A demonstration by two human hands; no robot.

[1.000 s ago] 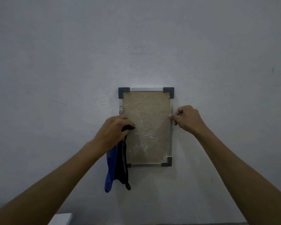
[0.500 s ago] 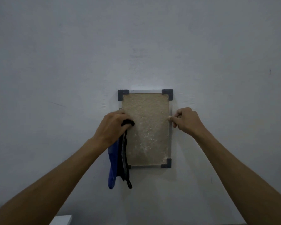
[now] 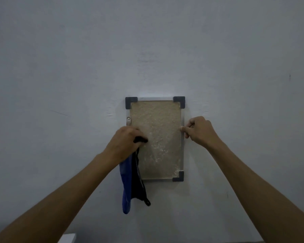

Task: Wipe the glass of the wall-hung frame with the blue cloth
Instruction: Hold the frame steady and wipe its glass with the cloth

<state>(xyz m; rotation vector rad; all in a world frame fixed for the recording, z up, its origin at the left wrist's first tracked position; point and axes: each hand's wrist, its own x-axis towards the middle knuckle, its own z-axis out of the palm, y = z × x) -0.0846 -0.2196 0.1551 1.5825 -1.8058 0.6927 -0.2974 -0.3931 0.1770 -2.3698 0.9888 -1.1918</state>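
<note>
Not much has shifted since a second ago: the left hand (image 3: 125, 142) has slid a touch lower on the frame's left edge, uncovering the small metal clip (image 3: 128, 120). The frame (image 3: 155, 139) hangs upright on the pale wall (image 3: 60, 67), dark plastic corners on three visible corners. The left fingers are curled tight around the blue cloth (image 3: 127, 183), bunched against the glass, its blue and black tail dangling below the frame. The right hand (image 3: 199, 131) pinches the frame's right edge, thumb on the front, fingers closed on it.
</note>
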